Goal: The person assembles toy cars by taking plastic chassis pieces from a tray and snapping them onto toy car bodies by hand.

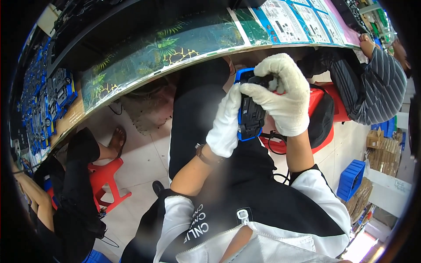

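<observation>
Above my lap I hold a blue toy car (252, 117), its black underside turned up toward me. My left hand (225, 125), in a white glove, is closed on the car's left side. My right hand (287, 96), gloved in white too, bends over the car's far end, thumb and fingers curled together there. Something small and dark shows between those fingers, but I cannot make out what it is. The gloves hide part of the car's far half.
A covered table edge (193, 57) curves across beyond my knees. Many similar blue cars (48, 101) stand at its left end. One person sits by a red stool (107, 182) at left, another in a grey sleeve (383, 87) at right. A blue crate (351, 179) lies on the right.
</observation>
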### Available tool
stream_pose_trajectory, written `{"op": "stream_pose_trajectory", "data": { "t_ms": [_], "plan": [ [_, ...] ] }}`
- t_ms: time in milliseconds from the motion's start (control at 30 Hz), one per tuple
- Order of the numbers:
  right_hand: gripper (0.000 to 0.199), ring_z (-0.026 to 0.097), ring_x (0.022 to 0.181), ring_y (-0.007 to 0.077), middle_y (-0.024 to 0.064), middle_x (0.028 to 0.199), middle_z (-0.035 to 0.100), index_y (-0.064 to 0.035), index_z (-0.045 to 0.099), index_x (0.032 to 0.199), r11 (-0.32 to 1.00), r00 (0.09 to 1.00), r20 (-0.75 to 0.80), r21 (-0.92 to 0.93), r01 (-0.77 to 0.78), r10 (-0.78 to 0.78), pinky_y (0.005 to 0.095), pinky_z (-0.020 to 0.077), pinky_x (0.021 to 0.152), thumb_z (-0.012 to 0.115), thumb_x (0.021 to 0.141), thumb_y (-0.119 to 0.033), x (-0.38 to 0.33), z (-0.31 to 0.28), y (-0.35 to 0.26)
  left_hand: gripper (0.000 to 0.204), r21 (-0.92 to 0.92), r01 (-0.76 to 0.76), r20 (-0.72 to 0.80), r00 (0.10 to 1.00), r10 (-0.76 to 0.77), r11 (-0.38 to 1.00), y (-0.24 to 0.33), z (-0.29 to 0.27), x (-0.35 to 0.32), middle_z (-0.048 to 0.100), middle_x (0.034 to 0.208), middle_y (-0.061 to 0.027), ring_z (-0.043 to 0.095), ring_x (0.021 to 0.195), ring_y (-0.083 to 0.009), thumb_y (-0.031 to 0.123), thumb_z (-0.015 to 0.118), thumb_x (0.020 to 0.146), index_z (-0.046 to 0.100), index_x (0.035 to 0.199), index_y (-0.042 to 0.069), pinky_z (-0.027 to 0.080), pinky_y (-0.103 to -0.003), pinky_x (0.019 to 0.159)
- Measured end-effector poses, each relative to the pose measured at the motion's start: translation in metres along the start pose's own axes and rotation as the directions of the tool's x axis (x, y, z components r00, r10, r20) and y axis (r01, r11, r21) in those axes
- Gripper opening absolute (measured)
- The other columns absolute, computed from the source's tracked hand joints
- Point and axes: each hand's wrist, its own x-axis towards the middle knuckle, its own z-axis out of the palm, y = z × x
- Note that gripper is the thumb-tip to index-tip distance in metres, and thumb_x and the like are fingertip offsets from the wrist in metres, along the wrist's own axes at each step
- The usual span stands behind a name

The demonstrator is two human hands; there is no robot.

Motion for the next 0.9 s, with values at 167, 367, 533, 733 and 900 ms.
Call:
{"op": "stream_pose_trajectory", "data": {
  "t_ms": [167,367,533,733,900],
  "plan": [
    [0.038,0.05,0.066,0.0036,0.0008,0.088,0.062,-0.0017,0.066,0.109,0.972,0.973,0.003,0.056,-0.229,0.229,0.0184,0.0433,0.058,0.081,0.073,-0.005,0.0,-0.003,-0.009,0.066,-0.018,0.084,0.077,0.994,-0.083,0.996,0.001,-0.005,0.002,0.062,0.117,-0.0058,0.065,0.1,-0.0157,0.061,0.049,0.094,0.047,0.134,0.009,0.057,-0.031,0.084],
    [0.033,0.052,0.067,0.0031,-0.0011,0.089,0.063,-0.0042,0.068,0.11,0.881,0.909,0.093,0.225,-0.417,0.406,0.0184,0.0463,0.061,0.077,0.078,-0.004,-0.004,-0.005,-0.012,0.061,-0.02,0.067,0.089,0.994,-0.065,0.998,-0.003,-0.001,0.003,0.065,0.106,-0.0056,0.068,0.088,-0.015,0.059,0.044,0.098,0.05,0.13,0.008,0.059,-0.029,0.077],
    [0.04,0.054,0.071,0.004,0.0019,0.094,0.06,-0.0044,0.065,0.117,0.899,0.934,0.112,0.251,-0.358,0.341,0.0174,0.047,0.06,0.075,0.079,-0.002,-0.009,-0.007,-0.006,0.064,0.016,-0.082,-0.045,0.996,0.083,0.997,-0.007,0.0,0.01,0.064,0.114,-0.0096,0.068,0.094,-0.0176,0.058,0.041,0.099,0.048,0.133,0.005,0.059,-0.031,0.079],
    [0.047,0.057,0.075,0.0058,0.0031,0.095,0.059,-0.005,0.061,0.124,0.87,0.907,0.092,0.258,-0.421,0.412,0.019,0.049,0.058,0.074,0.079,-0.003,-0.005,-0.003,-0.002,0.066,0.029,0.039,-0.008,0.999,-0.039,0.999,-0.012,-0.007,0.006,0.062,0.117,-0.0094,0.065,0.101,-0.0176,0.06,0.042,0.098,0.049,0.132,0.004,0.057,-0.031,0.085],
    [0.047,0.057,0.084,0.0081,0.0027,0.099,0.058,-0.0053,0.057,0.122,0.829,0.885,0.087,0.317,-0.46,0.458,0.021,0.0515,0.066,0.074,0.078,-0.001,-0.018,0.008,0.01,0.062,-0.058,-0.04,-0.061,0.997,0.036,0.998,-0.019,-0.006,0.01,0.063,0.112,-0.0074,0.066,0.095,-0.0157,0.059,0.043,0.098,0.051,0.13,0.006,0.057,-0.03,0.08]
  ]
}}
